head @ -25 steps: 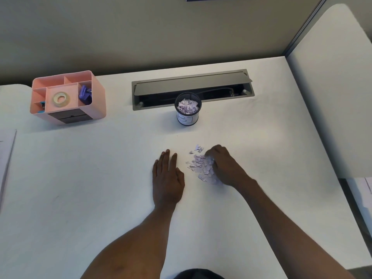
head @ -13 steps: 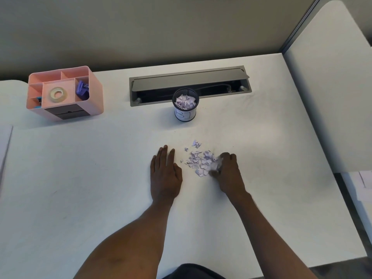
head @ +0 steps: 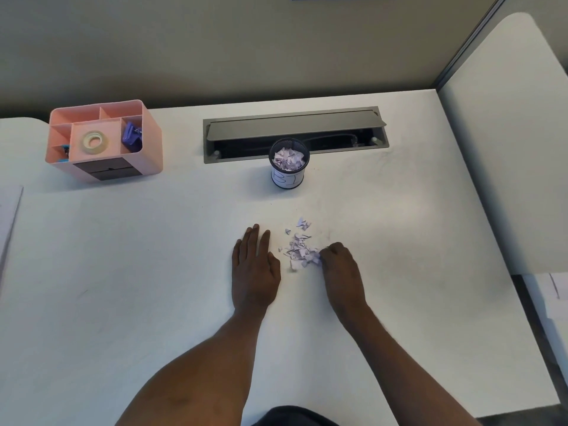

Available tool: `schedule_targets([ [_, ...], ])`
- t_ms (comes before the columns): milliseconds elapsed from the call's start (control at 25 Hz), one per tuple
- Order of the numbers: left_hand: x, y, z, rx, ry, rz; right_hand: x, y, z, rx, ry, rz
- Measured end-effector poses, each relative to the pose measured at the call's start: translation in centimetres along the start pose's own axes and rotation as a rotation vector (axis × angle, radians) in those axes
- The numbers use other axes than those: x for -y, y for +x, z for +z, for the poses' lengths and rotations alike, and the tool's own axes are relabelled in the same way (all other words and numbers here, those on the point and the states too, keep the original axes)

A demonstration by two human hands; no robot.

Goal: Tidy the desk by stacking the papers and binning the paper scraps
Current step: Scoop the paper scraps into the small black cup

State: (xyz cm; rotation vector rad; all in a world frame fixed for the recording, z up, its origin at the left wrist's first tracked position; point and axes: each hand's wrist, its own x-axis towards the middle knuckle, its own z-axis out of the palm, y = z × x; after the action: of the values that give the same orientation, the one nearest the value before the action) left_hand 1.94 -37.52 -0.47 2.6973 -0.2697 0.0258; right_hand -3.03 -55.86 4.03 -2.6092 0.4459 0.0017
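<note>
Premises: office workstation. A white desk (head: pixel 123 272) has a grey flip-lid cable hatch (head: pixel 295 126) recessed in its top, with partition panels (head: pixel 246 50) rising behind and right of the hatch. Left of the hatch stands a pink desk organiser (head: pixel 152 146) holding a tape roll (head: pixel 95 142) and binder clips (head: pixel 131 137).

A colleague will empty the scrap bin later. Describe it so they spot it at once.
On the white desk, find the grey cable hatch near the back edge. The bin stands in front of its middle: a small dark mesh cup with a white label. Unlike the pink organiser to the left, it is round and holds lilac paper scraps.
</note>
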Motion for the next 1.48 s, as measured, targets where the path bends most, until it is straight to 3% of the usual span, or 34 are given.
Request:
schedule_targets([
  [120,-0.1,-0.1,-0.1,-0.004,-0.006,0.001,-0.6,3.0,-2.5,-0.055,0.273,0.121],
  [440,-0.1,-0.1,-0.2,0.012,0.001,-0.004,7.2,14.2,-8.5,-0.135,0.413,-0.085],
  [560,-0.1,0.0,-0.3,0.018,0.002,-0.009,9.6,18.2,-7.8,-0.088,0.308,-0.144],
  [800,-0.1,0.0,-0.4,0.021,0.002,-0.007,11.2,21.3,-6.1,0.22,-0.076,-0.16],
  [960,-0.1,0.0,-0.4,0.03,0.008,-0.013,12.6,21.3,-6.7,0.206,-0.291,-0.18],
  [1160,0.0,0.0,-0.5,0.015,0.006,-0.012,12.2,19.0,-7.9,0.053,-0.073,-0.239],
  [1320,0.0,0.0,-0.4,0.014,0.003,-0.006,10.3,16.6,-9.0,-0.222,0.12,-0.324],
  [1400,0.1,0.0,-0.3,0.015,-0.002,-0.01,8.0,14.8,-9.3,-0.263,0.254,-0.259],
  [1480,0.1,0.0,-0.2,0.019,-0.008,-0.012,5.2,11.4,-9.3,-0.186,0.41,-0.122],
])
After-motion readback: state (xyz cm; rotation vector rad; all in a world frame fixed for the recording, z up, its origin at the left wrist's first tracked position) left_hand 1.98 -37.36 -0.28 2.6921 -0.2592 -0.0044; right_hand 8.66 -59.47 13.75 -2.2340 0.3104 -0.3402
